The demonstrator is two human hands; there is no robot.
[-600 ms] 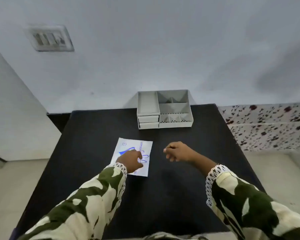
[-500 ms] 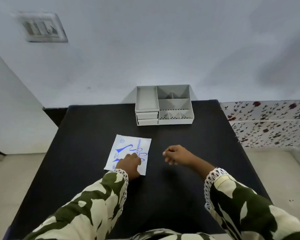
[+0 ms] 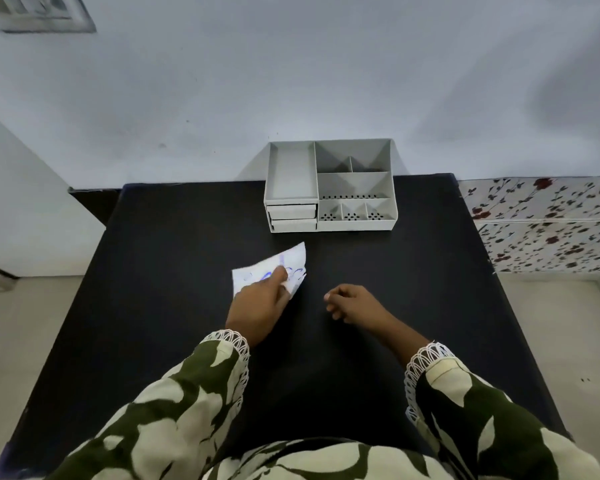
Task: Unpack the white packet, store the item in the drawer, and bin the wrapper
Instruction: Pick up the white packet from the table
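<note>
On the black table (image 3: 413, 271), your left hand (image 3: 257, 306) pinches the light, floppy white packet (image 3: 291, 259) by its near edge, so grip a corner firmly; your right hand (image 3: 352, 303) is loosely curled and holds nothing.

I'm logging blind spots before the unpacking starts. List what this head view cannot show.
- Contents of the white printed paper packet: sealed, and its blue print is motion-blurred.
- Packet's near edge: covered by the left hand.
- Two closed drawers of the grey plastic organiser: insides hidden by their fronts.
- Bin: none in frame.
- Right hand: curled fingers hide the palm.
</note>
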